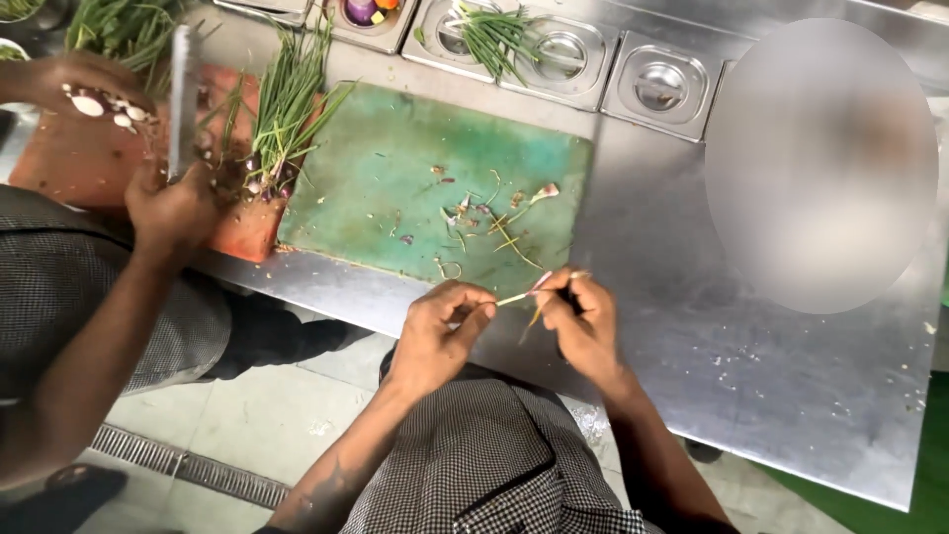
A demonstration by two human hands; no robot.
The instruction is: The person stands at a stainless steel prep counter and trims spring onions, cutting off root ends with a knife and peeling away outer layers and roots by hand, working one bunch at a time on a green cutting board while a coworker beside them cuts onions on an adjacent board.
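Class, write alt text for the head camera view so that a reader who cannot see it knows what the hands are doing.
Seen from above, a left hand and right hand pinch a thin scallion stalk between them at the edge of a steel counter, just below a green cutting board littered with trimmings. To the left, a co-worker's hand holds a knife over scallions on a red board.

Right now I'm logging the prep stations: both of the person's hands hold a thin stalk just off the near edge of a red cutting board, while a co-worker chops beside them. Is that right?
Not quite. The head view shows the left hand and right hand holding the thin stalk just off the near edge of a green cutting board, not a red one. The red board is under the co-worker's knife.
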